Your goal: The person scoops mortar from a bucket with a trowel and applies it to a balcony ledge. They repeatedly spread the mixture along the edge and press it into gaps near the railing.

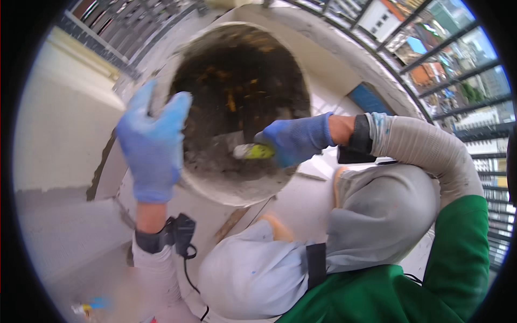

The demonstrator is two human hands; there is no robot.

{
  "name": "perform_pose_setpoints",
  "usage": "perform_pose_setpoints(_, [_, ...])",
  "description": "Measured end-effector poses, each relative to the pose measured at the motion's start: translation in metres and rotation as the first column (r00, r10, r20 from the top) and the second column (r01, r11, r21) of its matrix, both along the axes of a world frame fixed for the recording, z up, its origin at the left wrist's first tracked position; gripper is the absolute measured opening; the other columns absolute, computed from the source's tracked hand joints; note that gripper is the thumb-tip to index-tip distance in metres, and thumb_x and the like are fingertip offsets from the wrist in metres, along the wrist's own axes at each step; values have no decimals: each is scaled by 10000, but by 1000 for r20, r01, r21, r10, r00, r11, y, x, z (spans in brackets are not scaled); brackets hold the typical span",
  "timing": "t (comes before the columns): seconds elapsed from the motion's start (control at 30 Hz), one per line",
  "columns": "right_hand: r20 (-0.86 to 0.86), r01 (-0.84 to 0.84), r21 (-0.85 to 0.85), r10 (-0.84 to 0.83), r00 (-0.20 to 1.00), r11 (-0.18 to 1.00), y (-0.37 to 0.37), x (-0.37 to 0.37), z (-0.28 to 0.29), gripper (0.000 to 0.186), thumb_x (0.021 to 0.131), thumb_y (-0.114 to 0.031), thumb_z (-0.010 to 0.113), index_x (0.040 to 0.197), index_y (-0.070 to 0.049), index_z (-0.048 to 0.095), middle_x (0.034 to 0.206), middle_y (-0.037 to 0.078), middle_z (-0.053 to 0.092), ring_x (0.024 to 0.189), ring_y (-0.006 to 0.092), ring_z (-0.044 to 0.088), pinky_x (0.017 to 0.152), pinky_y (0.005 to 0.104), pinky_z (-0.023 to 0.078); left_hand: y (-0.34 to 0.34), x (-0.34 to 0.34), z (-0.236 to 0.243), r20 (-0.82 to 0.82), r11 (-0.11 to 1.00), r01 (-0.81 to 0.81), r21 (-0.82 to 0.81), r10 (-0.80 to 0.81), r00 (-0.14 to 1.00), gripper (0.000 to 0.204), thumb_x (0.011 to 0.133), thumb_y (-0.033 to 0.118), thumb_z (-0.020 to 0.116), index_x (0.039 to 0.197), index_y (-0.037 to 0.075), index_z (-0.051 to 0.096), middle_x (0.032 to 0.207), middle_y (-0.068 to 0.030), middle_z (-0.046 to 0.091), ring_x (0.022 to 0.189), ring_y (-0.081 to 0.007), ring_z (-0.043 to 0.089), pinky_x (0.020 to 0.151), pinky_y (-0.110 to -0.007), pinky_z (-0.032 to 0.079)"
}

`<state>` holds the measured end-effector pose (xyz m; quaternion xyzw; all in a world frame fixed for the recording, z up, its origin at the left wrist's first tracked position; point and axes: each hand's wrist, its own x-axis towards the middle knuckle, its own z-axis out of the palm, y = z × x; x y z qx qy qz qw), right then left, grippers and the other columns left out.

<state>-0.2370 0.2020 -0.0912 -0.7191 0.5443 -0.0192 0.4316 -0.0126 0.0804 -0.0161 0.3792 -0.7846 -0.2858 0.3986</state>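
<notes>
Two blue-gloved hands are held apart over a large round bucket, which is stood on the pale floor in front of the bent knees. A hand tool is clasped in the right hand; its yellow-green and white handle is pointed leftward, and a greyish flat part near its tip is seen low in the bucket's mouth, though blurred. The bucket is lined with dark grey, wet-looking matter, flecked with orange-brown glints.

The left hand is raised at the bucket's left edge with thumb and fingers spread — nothing is seen held in it, and whether the rim is touched cannot be told. Dark bands are worn on both wrists, and a black cable is hung from the left one.

A strip of brownish material is laid on the floor below the bucket. To the upper right, a blue block-like object is set near a dark railing — beyond it, buildings are seen far below.
</notes>
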Motion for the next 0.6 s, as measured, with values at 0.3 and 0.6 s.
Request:
perform_pose_setpoints(0.3, [442,213,644,-584,681,735,54,-29,19,246,850,-85,704,1074,-10,635,693,55,632,443,83,507,373,267,404,-27,5,9,90,980,-9,197,-9,996,399,964,183,686,1265,-79,670,1065,-80,736,934,-124,638,879,-269,499])
perform_pose_setpoints(0.6, [595,462,628,-769,232,626,139,-84,30,554,871,-99,681,1378,70,535,739,126,677,474,96,618,412,196,473,-51,-11,4,26,953,141,269,-154,988,362,992,215,646,1235,-51,690,1048,-53,714,923,-112,626,874,-267,492])
